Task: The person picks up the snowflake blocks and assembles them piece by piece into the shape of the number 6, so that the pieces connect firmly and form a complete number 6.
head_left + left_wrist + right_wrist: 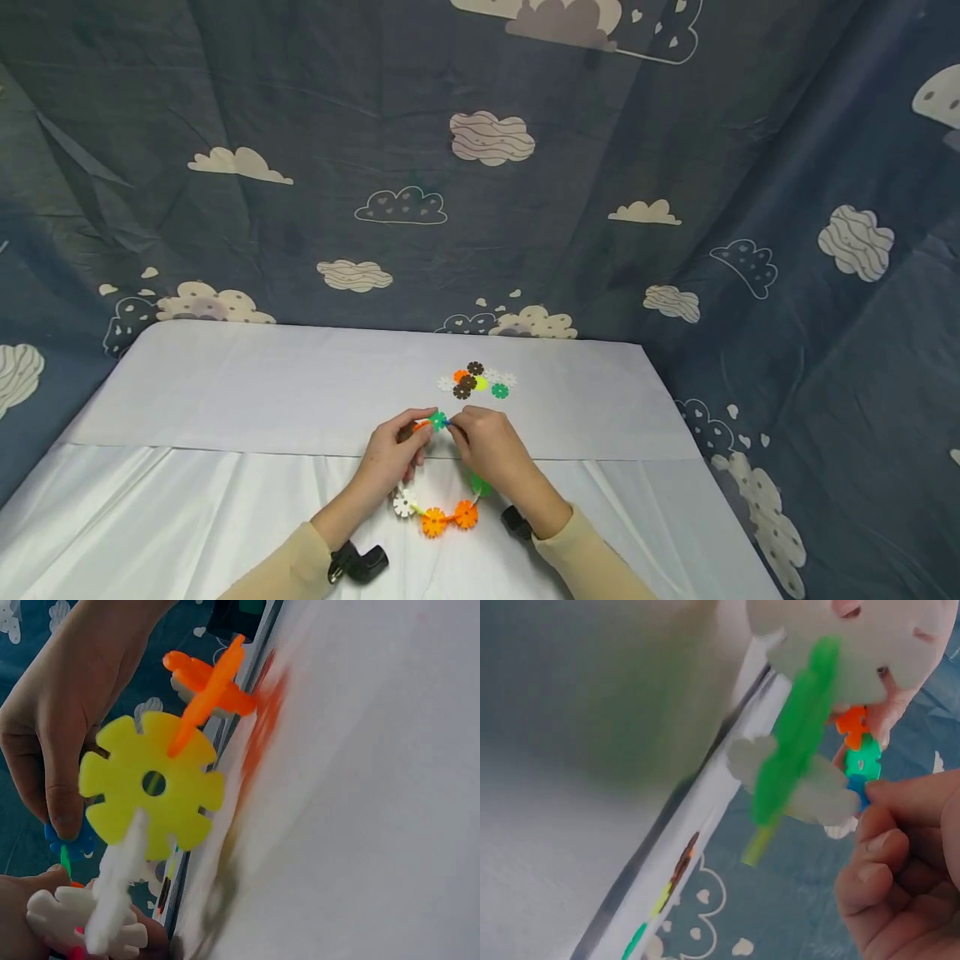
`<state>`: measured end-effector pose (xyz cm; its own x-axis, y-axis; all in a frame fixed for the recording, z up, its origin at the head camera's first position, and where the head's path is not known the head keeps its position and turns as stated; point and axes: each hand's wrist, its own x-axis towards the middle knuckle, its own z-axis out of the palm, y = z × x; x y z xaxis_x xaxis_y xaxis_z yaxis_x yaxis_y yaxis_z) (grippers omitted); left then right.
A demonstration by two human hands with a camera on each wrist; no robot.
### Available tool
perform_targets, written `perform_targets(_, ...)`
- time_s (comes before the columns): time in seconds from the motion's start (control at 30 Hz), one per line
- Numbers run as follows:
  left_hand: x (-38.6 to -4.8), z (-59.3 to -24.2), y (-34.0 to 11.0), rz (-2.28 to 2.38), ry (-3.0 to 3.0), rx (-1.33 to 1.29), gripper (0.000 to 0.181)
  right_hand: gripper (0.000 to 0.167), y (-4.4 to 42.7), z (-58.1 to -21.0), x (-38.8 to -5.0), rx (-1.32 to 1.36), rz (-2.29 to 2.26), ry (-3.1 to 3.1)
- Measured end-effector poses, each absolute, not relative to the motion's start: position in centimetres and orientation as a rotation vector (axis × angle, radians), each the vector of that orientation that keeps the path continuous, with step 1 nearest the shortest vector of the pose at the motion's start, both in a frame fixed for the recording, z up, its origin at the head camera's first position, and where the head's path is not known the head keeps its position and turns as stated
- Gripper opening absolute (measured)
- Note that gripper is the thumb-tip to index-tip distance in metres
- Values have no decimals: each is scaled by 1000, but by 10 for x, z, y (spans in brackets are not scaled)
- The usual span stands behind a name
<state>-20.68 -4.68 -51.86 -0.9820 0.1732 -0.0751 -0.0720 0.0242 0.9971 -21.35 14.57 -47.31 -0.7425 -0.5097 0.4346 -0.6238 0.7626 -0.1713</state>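
A chain of notched plastic discs, linked edge to edge, hangs in a loop below both hands, with orange discs (433, 522) at its bottom and a white disc (403, 503) at its left. My left hand (390, 450) holds the chain's upper end by a green disc (438, 420) and an orange disc. Between the thumb and finger of my right hand (491, 446) is a blue disc (859, 791), pinched against the green disc's edge. A yellow disc (120, 795) hangs close to the left wrist camera. The blue disc is mostly hidden by fingers in the head view.
Beyond the hands, a loose pile of discs lies on the white-covered table (262, 392), among them a brown disc (476, 367) and a green disc (500, 391). A dark cloud-print curtain (330, 133) rises behind the table. Black wrist devices (367, 564) sit by both sleeves.
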Motion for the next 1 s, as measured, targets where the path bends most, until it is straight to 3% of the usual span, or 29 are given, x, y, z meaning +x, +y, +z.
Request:
perform_targets(0.37, -206, -521, -47, 2069, 2142, 83, 33, 8, 147, -473, -213, 859, 467, -2689)
perform_targets(0.63, -205, -523, -45, 2065, 2183, 97, 37, 32, 192, -469, -222, 500, 874, -3024)
perform_targets(1.0, -205, -521, -46, 2063, 2184, 112, 36, 28, 201, -490, -221, 451, 1688, -3093)
